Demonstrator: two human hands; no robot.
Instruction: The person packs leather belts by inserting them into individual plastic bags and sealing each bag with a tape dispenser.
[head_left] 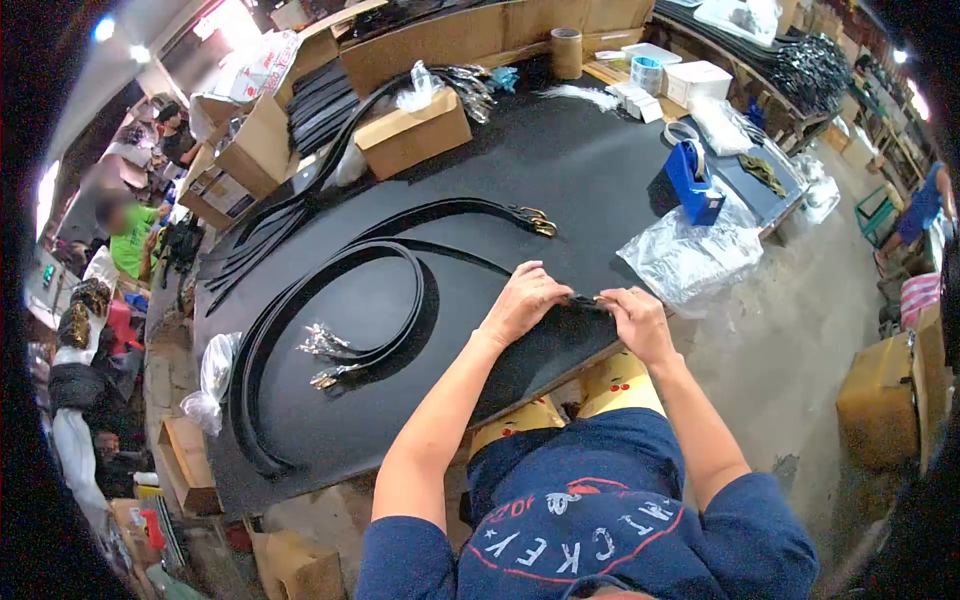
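My left hand [524, 303] pinches a short bunch of black strap [580, 302] at the table's near edge. On its other end, my right hand [638, 320] has its fingers closed, with a small brass-coloured bit of metal by the fingertips. A long black strap runs from my left hand back to a bundle of black straps [372, 250] curved across the table. Brass-coloured buckles [538, 222] finish the bundle's upper end; shiny silver metal ends [328, 342] lie inside the curve. My fingers partly cover the held piece.
A blue tape dispenser [692, 182] and clear plastic bags [695, 255] are at the table's right. Across the black tabletop [500, 150] stand a cardboard box [413, 132], more straps and a cardboard tube [566, 54]. Other people [133, 235] are at the left and far right.
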